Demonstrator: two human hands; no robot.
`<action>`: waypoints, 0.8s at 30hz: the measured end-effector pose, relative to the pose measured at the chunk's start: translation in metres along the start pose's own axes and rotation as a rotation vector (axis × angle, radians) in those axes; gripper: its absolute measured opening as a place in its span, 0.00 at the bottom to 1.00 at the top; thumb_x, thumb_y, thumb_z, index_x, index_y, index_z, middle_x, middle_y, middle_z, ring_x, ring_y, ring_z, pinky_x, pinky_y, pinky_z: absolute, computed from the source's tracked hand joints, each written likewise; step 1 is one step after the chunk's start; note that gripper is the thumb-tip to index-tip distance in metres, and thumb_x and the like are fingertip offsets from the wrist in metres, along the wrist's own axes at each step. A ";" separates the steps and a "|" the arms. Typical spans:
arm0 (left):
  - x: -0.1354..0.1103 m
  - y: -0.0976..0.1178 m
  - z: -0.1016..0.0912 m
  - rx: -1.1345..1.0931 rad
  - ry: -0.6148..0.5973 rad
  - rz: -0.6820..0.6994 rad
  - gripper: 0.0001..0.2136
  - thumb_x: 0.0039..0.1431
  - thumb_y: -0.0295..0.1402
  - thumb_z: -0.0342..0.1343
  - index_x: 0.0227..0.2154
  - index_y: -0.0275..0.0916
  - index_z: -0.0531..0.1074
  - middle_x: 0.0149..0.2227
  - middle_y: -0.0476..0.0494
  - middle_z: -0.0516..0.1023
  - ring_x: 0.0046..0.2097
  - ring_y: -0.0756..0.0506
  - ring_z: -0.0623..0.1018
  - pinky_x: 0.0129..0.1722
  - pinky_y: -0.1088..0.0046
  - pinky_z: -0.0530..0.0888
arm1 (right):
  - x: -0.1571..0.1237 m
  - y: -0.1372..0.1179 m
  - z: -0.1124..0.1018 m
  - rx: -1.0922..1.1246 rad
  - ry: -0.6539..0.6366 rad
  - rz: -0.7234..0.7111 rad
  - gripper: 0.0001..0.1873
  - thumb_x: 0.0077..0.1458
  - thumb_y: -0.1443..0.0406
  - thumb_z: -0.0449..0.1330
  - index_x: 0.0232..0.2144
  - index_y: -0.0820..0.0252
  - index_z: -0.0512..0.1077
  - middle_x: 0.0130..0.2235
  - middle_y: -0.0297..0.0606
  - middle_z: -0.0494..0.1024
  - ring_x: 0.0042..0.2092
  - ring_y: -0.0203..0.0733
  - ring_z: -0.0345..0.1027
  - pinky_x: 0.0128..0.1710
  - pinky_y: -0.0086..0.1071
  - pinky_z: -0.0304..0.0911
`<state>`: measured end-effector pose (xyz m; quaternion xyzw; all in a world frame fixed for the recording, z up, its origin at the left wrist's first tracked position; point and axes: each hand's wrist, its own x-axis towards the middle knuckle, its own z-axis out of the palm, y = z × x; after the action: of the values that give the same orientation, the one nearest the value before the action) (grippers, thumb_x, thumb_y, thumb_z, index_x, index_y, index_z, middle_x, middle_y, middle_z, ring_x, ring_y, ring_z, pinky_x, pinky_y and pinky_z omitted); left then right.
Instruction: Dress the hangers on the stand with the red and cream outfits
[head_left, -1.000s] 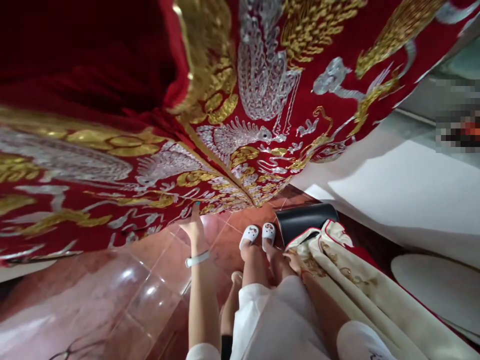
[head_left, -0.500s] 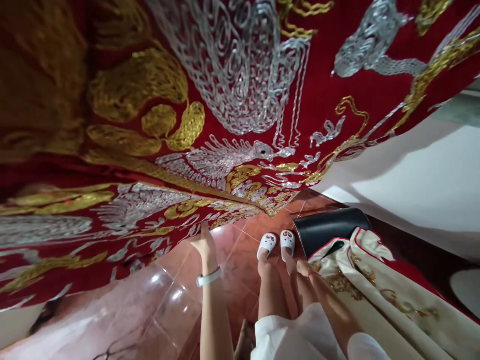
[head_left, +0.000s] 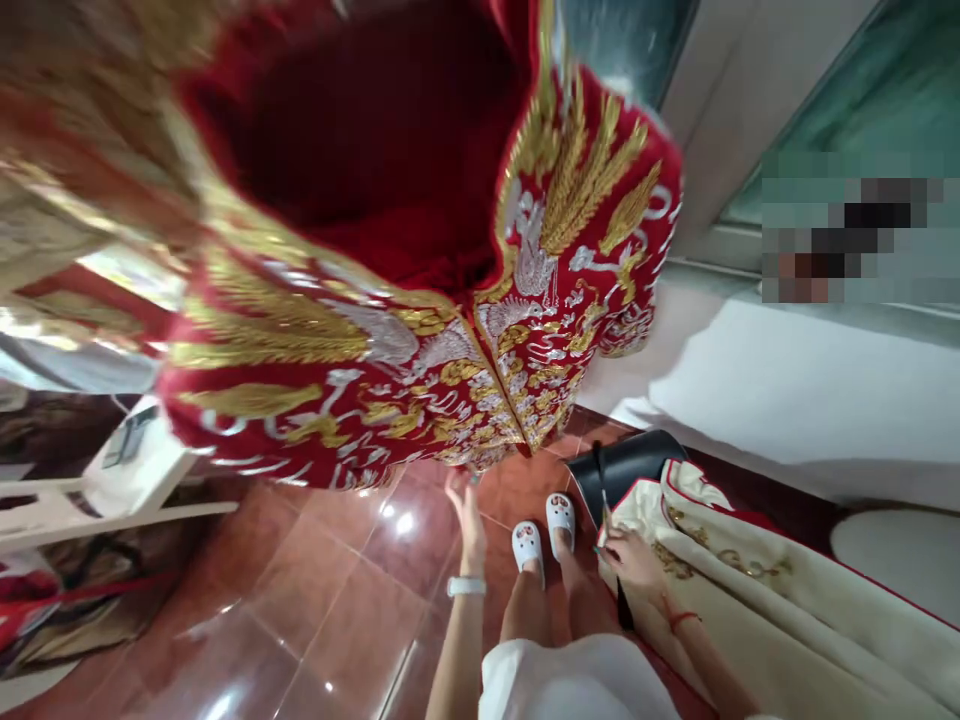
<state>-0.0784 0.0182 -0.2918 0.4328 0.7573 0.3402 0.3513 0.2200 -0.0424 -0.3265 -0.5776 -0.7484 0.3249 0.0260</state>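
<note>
A red jacket (head_left: 442, 345) with dense gold and silver embroidery hangs in front of me, its dark red inside showing through the wide neck opening. Just under its lower hem is my left hand (head_left: 466, 505), a white band on the wrist. The thumb and fingers are apart, and I cannot tell whether the tips touch the cloth. My right hand (head_left: 636, 558), with a red string at the wrist, is closed around a slim dark brush-like tool (head_left: 605, 500) that points up and away. It is above a cream garment (head_left: 720, 590) with red edging and gold embroidery.
A black rounded case or cushion (head_left: 645, 465) lies beyond the cream garment. White clogs (head_left: 527, 545) are on my feet on the red tiled floor (head_left: 337, 580). White furniture (head_left: 139, 455) stands at the left. A white wall (head_left: 787, 370) and window frame (head_left: 742, 110) are at the right.
The jacket now appears farther off, with its neck opening and shoulders in view. My left hand shows farther right, below the hem. The right hand has come into view with the brush-like tool.
</note>
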 end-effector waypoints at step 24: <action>-0.100 0.153 -0.154 0.908 -0.326 0.665 0.12 0.68 0.29 0.46 0.45 0.39 0.75 0.39 0.37 0.82 0.42 0.42 0.81 0.39 0.70 0.74 | 0.012 -0.191 -0.263 0.805 0.086 -0.498 0.21 0.58 0.47 0.61 0.40 0.57 0.72 0.34 0.38 0.78 0.32 0.40 0.74 0.35 0.36 0.72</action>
<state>-0.1039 -0.0440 -0.0624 0.8011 0.5870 0.0024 0.1170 0.1633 0.0652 -0.0249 -0.3375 -0.6771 0.5488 0.3556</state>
